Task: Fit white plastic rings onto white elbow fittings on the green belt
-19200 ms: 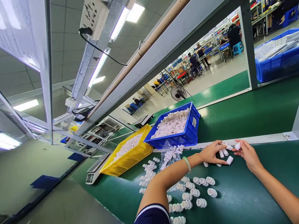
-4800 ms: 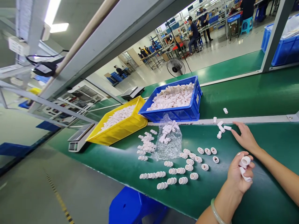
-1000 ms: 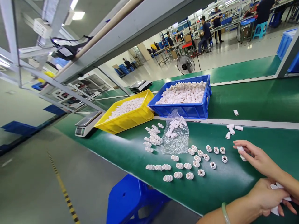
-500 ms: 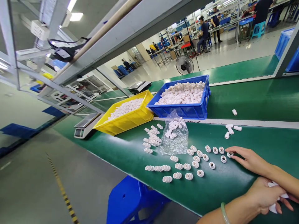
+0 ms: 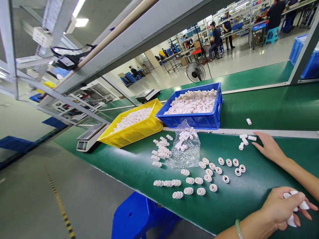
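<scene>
My left hand, with a pale green bangle on the wrist, is closed around several white plastic pipe fittings, partly hidden by the fingers. Farther up the green table, my right hand has thumb and index finger apart on either side of a white fitting. That fitting lies in a small loose group of such pieces. Nearer the middle, several fittings stand on end, including one at the right of its row. Others lie in short lines toward the table's front edge.
A blue crate and a yellow crate hold heaps of white fittings. Before them lies a clear plastic bag with fittings on it. A scale stands at left, a blue stool below the edge. People work in the background.
My right hand has let go of a fitting at the end of the standing row and moved up and right to the loose group. My left hand keeps its hold.
</scene>
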